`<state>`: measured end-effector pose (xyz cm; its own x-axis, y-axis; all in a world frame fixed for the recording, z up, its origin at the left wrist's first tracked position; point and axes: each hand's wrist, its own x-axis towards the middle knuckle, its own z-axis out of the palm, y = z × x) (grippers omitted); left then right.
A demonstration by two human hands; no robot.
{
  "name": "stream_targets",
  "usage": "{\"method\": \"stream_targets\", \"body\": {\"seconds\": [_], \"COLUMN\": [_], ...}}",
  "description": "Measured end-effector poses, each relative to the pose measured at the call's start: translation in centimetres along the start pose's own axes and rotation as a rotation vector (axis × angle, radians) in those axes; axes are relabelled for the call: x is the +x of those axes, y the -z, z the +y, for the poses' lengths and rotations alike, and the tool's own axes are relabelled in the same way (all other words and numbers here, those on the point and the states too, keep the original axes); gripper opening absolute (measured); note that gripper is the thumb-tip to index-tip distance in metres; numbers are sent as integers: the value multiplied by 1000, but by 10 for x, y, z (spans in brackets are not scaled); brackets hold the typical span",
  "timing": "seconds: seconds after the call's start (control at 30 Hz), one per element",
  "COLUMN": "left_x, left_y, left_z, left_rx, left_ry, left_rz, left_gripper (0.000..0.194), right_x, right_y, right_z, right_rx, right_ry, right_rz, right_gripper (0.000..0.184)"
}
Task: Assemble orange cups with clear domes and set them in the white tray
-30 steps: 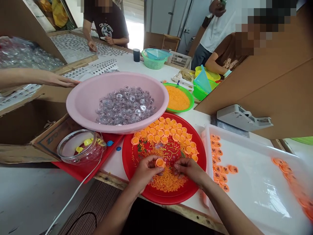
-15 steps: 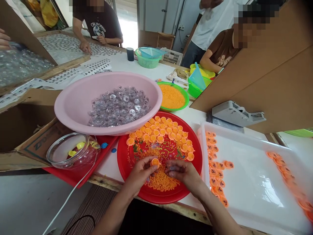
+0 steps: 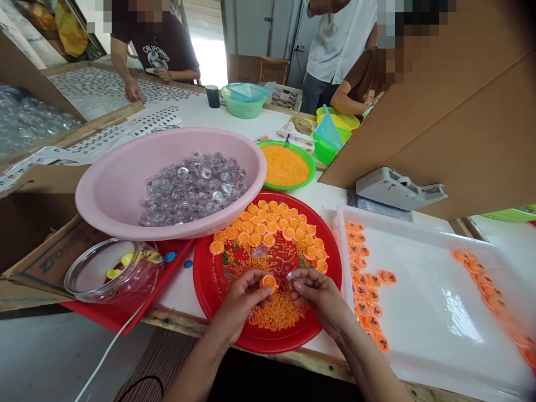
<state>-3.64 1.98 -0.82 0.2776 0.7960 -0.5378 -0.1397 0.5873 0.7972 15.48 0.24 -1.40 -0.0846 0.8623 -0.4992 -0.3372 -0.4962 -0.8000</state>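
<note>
Between thumb and fingers of my left hand (image 3: pixel 239 304) is a small round orange plastic cup (image 3: pixel 268 282), its hollow face up. My right hand (image 3: pixel 321 297), close beside it, pinches a small clear shiny piece (image 3: pixel 292 276) at the fingertips; its exact shape is too small to make out. Both hands hover over a red round tray (image 3: pixel 201 290). Small orange beads (image 3: pixel 276 314) lie heaped on the tray's near part, and many similar orange cups (image 3: pixel 268 240) spread across its far part.
A pink basin (image 3: pixel 104 190) of clear domed pieces (image 3: pixel 196 190) overlaps the tray's far left. Right stands a white tray (image 3: pixel 419 312) with printed orange discs (image 3: pixel 368 293). Behind are a green bowl of orange beads (image 3: pixel 287 166) and a tape dispenser (image 3: pixel 397 190). Co-workers sit and stand beyond.
My right hand has risen slightly, and the clear piece at its fingertips now shows. My left hand keeps hold of the orange cup. The camera view has shifted slightly.
</note>
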Motion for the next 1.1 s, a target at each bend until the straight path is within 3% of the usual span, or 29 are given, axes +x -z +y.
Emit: {"method": "stream_targets", "body": {"seconds": [0.13, 0.37, 0.5, 0.67, 0.8, 0.97, 1.1], "left_x": [0, 4, 7, 8, 7, 9, 11], "left_y": [0, 0, -1, -1, -4, -14, -22], "left_z": [0, -7, -13, -13, -12, -18, -25], "left_rx": [-3, -125, -224, -183, -220, -267, -125], "left_ry": [-14, 53, 25, 8, 30, -6, -100], "left_rz": [-16, -86, -124, -109, -107, 7, 139], "left_gripper": [23, 31, 27, 26, 26, 25, 30], "right_x": [-3, 1, 1, 4, 3, -7, -9], "right_y": [-2, 1, 1, 0, -2, -14, -21], "right_z": [-3, -2, -6, -12, -15, 1, 21], "right_rx": [-3, -137, -156, -265, -300, -110, 6], "right_ry": [21, 94, 122, 113, 137, 50, 77], "right_rz": [-41, 6, -28, -99, -29, -12, 125], "right_gripper": [27, 21, 23, 23, 21, 24, 26]}}
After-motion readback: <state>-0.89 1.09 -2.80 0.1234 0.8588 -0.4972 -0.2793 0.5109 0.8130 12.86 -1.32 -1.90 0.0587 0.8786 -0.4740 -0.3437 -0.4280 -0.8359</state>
